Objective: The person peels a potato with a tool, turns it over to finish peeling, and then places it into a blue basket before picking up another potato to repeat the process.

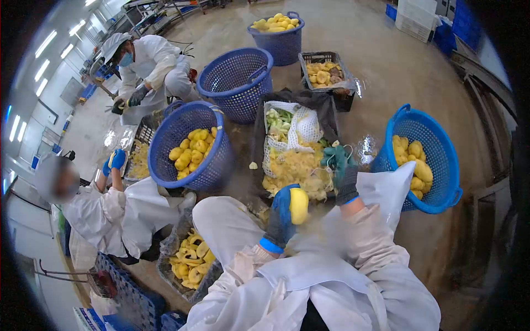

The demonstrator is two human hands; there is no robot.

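Note:
My left hand (281, 218), in a blue and dark glove, is wrapped round a peeled yellow potato (299, 206) above my lap. To its right, my right hand (343, 175) wears a dark grey and teal glove. Its fingers are curled, and a thin, pale-edged thing shows at them; I cannot tell what it is. Below both hands is a dark-lined crate (258, 138) holding yellow peelings (298, 168), green scraps (279, 122) and white foam netting (305, 126). A blue basket (436, 138) of yellow potatoes (422, 172) stands beside my right knee.
Left of the crate stands a purple-blue basket (221, 157) of potatoes. Further back are another basket (234, 83), a full basket (284, 47) and a black crate (345, 99). A crate of cut yellow pieces (190, 265) is by my left leg. Two co-workers (149, 60) work at left.

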